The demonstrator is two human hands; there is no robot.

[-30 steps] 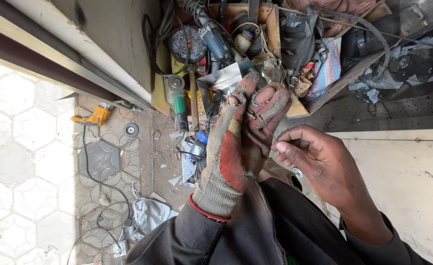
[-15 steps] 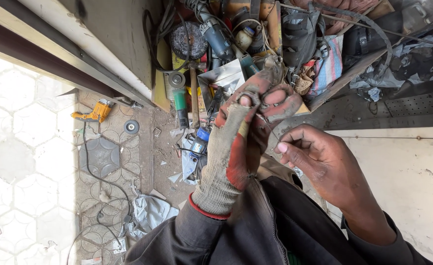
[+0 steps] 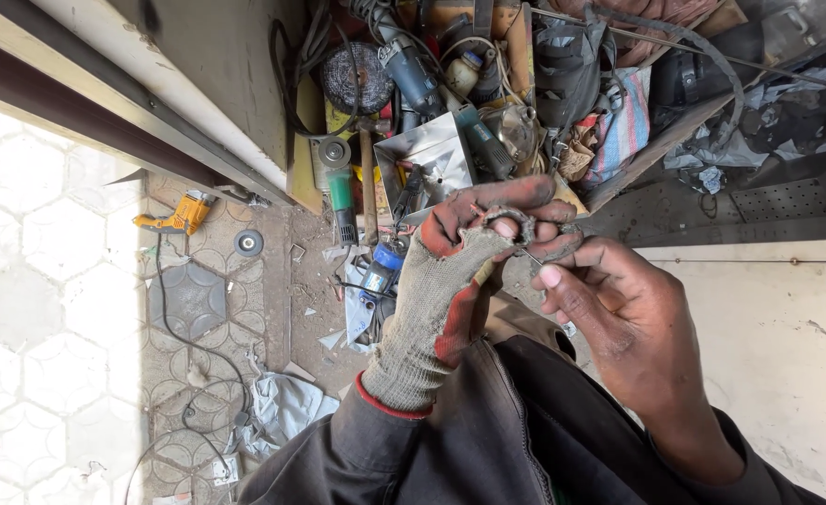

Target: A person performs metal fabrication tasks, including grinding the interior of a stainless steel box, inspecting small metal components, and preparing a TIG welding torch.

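Observation:
My left hand [image 3: 469, 271] wears a worn grey and red knit glove with a hole that bares one fingertip. Its fingers are curled around a small dark object I cannot make out. My bare right hand [image 3: 609, 327] is just to its right, thumb and forefinger pinched on a thin metal piece [image 3: 531, 255] that touches the gloved fingers. Both hands are raised above the floor in the middle of the view, over my dark jacket sleeves.
A heap of power tools lies beyond the hands: angle grinders [image 3: 411, 73], a green tool [image 3: 342, 198], a metal tray [image 3: 429, 154], bags and cables. A yellow drill [image 3: 181, 215] and a black cord [image 3: 177, 337] lie on the tiled floor. A pale wall panel [image 3: 778, 355] stands right.
Both hands have shifted slightly rightward and lower in view. The gloved fingers have curled tighter, and the right fingers have closed in against them.

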